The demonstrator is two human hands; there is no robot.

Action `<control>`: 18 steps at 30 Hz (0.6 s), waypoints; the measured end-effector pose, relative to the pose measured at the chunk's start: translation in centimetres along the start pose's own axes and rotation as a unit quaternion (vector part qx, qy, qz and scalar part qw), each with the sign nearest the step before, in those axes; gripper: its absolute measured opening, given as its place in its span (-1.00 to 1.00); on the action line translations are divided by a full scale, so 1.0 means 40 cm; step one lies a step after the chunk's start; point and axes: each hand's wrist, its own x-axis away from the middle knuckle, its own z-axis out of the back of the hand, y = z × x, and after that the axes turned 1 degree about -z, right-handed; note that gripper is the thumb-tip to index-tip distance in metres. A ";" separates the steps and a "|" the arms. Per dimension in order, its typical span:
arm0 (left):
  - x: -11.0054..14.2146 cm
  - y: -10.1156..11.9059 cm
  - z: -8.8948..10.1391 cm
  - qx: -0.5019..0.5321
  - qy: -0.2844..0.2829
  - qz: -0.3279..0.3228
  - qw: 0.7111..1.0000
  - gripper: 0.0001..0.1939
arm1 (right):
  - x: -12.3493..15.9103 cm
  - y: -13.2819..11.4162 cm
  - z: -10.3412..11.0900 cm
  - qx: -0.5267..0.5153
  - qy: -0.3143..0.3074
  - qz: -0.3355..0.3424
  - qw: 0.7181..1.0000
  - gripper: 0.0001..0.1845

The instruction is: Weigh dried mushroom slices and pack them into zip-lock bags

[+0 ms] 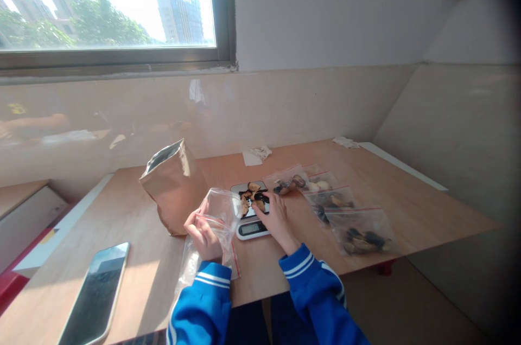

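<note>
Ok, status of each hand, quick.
Left hand: closed on a clear zip bag.
Right hand: fingers at the dried pieces on the scale; whether it grips any cannot be told.

The scale (252,230) stands by the middle of the counter's (411,201) near edge, food pieces (245,205) on its plate. Left of it is the paper bag (179,187); toward the near left corner, the phone (95,296). Filled pouches (364,239) lie right of the scale, a crumpled tissue (262,152) at the far edge.
</note>
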 end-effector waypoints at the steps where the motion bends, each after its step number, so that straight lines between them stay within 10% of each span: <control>1: 0.000 0.001 -0.001 0.008 0.005 0.001 1.000 -0.73 | 0.000 0.004 0.003 -0.004 0.002 -0.001 1.000 -0.59; 18: 0.000 0.003 -0.004 0.033 0.000 0.023 0.999 -0.78 | 0.012 -0.026 0.034 0.044 -0.050 -0.018 0.998 -0.47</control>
